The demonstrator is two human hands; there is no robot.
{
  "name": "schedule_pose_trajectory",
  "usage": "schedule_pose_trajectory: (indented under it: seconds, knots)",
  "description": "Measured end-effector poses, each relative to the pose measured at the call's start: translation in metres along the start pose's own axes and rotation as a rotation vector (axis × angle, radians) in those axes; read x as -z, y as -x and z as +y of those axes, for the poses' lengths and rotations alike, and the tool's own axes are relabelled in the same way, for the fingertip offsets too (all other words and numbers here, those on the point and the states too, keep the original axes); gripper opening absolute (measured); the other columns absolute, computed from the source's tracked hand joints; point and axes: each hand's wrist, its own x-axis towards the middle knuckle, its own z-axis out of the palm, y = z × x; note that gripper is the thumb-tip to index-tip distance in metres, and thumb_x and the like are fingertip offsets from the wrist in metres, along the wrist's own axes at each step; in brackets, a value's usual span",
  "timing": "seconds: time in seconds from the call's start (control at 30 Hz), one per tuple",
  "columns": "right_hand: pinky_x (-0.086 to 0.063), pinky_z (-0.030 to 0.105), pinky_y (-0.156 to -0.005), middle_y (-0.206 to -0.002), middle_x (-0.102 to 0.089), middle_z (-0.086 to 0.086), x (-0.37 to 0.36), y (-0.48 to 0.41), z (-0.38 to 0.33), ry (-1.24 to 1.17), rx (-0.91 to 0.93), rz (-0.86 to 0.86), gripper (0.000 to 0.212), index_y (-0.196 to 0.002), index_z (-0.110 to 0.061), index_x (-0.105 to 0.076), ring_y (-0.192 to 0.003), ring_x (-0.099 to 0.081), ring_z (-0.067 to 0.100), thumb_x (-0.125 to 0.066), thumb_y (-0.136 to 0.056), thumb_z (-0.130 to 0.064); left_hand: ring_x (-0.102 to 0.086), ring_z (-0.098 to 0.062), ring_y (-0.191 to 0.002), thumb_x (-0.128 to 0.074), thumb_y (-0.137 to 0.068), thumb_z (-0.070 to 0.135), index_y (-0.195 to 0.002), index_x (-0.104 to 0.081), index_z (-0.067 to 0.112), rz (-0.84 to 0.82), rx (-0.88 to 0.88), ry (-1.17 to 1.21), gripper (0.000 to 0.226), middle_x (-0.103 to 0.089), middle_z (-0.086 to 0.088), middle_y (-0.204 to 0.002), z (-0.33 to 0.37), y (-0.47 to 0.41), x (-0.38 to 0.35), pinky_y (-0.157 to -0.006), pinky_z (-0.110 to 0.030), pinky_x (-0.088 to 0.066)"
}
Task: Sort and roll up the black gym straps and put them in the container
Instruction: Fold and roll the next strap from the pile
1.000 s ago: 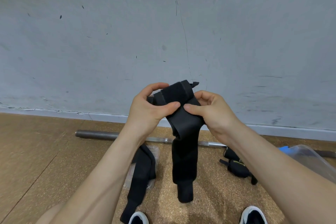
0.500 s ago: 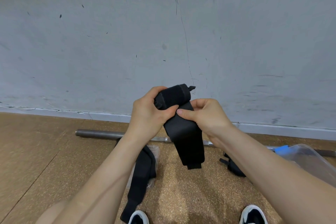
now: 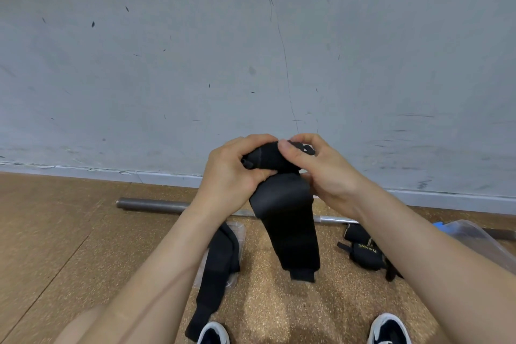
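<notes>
Slack is the danger: your left grip (image 3: 231,173) and right grip (image 3: 326,173) both clench the half-rolled strap (image 3: 282,204) in mid-air above the floor (image 3: 83,232). Ease either thumb and the coil may unwind short of the container (image 3: 474,237).

Steel bar (image 3: 156,205) on cork floor (image 3: 55,232), alongside scuffed grey wall (image 3: 251,50).
</notes>
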Motion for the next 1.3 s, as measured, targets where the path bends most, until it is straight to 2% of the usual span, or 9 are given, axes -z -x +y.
schedule_pose_trajectory:
  seconds: [0.23, 0.33, 0.57, 0.77, 0.87, 0.97, 1.03, 1.17, 1.3]
  knots:
    - [-0.055, 0.026, -0.061, -0.087, -0.071, 0.006, 0.013, -0.004, -0.002, 0.005, 0.117, -0.055, 0.048, -0.108, -0.006, -0.068, -0.072, -0.070, 0.014, -0.079, -0.066, -0.024, -0.066, -0.013, -0.104, -0.080, -0.077, 0.017, -0.121, -0.063, 0.034, -0.229, 0.222, 0.286, 0.051, -0.068, 0.000, -0.115, 0.005, -0.002, 0.012, -0.087, -0.028, -0.057]
    - [-0.054, 0.024, -0.059, -0.089, -0.069, 0.007, 0.015, -0.004, -0.003, 0.019, 0.151, -0.069, 0.046, -0.107, -0.008, -0.067, -0.074, -0.070, 0.016, -0.081, -0.065, -0.021, -0.068, -0.021, -0.107, -0.080, -0.077, 0.037, -0.116, -0.067, 0.027, -0.208, 0.307, 0.395, 0.042, -0.071, -0.003, -0.111, 0.007, -0.002, 0.012, -0.086, -0.037, -0.059]
    - [-0.057, 0.030, -0.073, -0.103, -0.070, 0.012, 0.015, -0.004, -0.002, 0.043, 0.156, -0.105, 0.047, -0.110, -0.012, -0.067, -0.092, -0.070, 0.023, -0.081, -0.068, -0.028, -0.071, -0.019, -0.100, -0.074, -0.083, 0.023, -0.112, -0.070, 0.019, -0.136, 0.268, 0.393, 0.030, -0.075, 0.000, -0.101, 0.007, -0.001, 0.007, -0.080, -0.037, -0.060]
    - [-0.038, 0.024, -0.063, -0.084, -0.052, -0.005, 0.013, -0.006, -0.008, 0.592, 0.292, 0.432, 0.047, -0.095, -0.018, -0.054, -0.073, -0.049, 0.009, -0.077, -0.077, -0.054, -0.064, 0.004, -0.088, -0.081, -0.079, 0.020, -0.103, -0.067, 0.033, 0.142, 0.138, -0.015, 0.031, -0.069, 0.020, -0.092, 0.010, -0.001, 0.004, -0.080, -0.018, -0.053]
    - [-0.047, 0.024, -0.057, -0.071, -0.069, 0.005, 0.002, 0.000, -0.011, 0.337, 0.039, 0.183, 0.051, -0.089, -0.008, -0.065, -0.058, -0.062, 0.012, -0.057, -0.092, -0.057, -0.063, -0.005, -0.083, -0.080, -0.075, 0.025, -0.106, -0.066, 0.032, 0.209, -0.052, -0.327, 0.035, -0.065, 0.017, -0.095, 0.012, 0.005, -0.007, -0.075, -0.029, -0.053]
    - [-0.055, 0.024, -0.058, -0.073, -0.073, 0.009, -0.003, 0.004, -0.011, 0.140, -0.131, 0.026, 0.051, -0.098, -0.005, -0.068, -0.062, -0.071, 0.017, -0.058, -0.093, -0.054, -0.065, -0.024, -0.068, -0.078, -0.069, 0.022, -0.114, -0.064, 0.027, 0.131, -0.269, -0.623, 0.047, -0.065, 0.006, -0.095, 0.012, 0.011, -0.022, -0.050, -0.037, -0.053]
    - [-0.057, 0.028, -0.060, -0.069, -0.071, 0.003, 0.001, 0.003, -0.011, 0.061, -0.196, 0.001, 0.045, -0.099, -0.012, -0.068, -0.058, -0.069, 0.015, -0.059, -0.091, -0.056, -0.064, -0.025, -0.072, -0.079, -0.068, 0.017, -0.116, -0.066, 0.021, 0.069, -0.384, -0.682, 0.049, -0.067, 0.003, -0.100, 0.011, 0.013, -0.027, -0.051, -0.036, -0.051]
    - [-0.055, 0.030, -0.056, -0.066, -0.068, 0.000, 0.003, 0.002, -0.007, 0.005, -0.273, -0.040, 0.030, -0.083, -0.021, -0.070, -0.056, -0.065, 0.013, -0.061, -0.092, -0.048, -0.058, -0.022, -0.091, -0.057, -0.070, 0.012, -0.116, -0.068, 0.017, -0.133, -0.468, -0.599, 0.047, -0.067, 0.007, -0.115, 0.019, 0.017, -0.032, -0.072, -0.040, -0.049]
    - [-0.046, 0.029, -0.059, -0.071, -0.068, 0.005, 0.012, -0.003, -0.009, 0.150, -0.139, -0.103, 0.029, -0.073, -0.019, -0.072, -0.065, -0.062, 0.017, -0.060, -0.093, -0.036, -0.063, -0.007, -0.090, -0.061, -0.078, 0.008, -0.116, -0.072, 0.025, -0.233, -0.191, -0.132, 0.043, -0.070, 0.022, -0.106, 0.031, 0.020, -0.019, -0.087, -0.024, -0.049]
